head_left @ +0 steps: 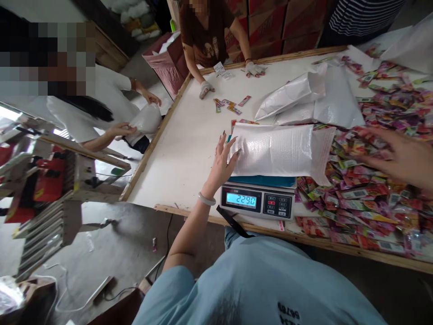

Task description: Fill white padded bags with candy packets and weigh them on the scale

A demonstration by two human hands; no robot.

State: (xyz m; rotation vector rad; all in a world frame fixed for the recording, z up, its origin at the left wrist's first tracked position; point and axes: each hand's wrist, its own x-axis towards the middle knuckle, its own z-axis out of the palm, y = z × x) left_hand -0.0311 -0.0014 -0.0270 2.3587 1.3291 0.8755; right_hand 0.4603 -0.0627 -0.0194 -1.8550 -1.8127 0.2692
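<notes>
A white bubble mailer (274, 149) lies on a digital scale (292, 212) whose lit display reads about 2290. My left hand (223, 160), with a pale bangle at the wrist, rests its spread fingers on the mailer's left end. The mailer's flap end points right, over a heap of small colourful snack packets (365, 198). Above that heap, my right hand (402, 153) is blurred, its fingers stretched out and apart, with nothing visible between them. Part of a blue scale plate (267, 181) shows under the mailer.
More filled white mailers (338, 97) lie behind the scale. A few loose packets (233, 106) are near a co-worker's gloved hands (206, 89). Another person at left holds a white bag (148, 118). Wooden edging (158, 122) borders the white table; machinery (50, 180) stands at left.
</notes>
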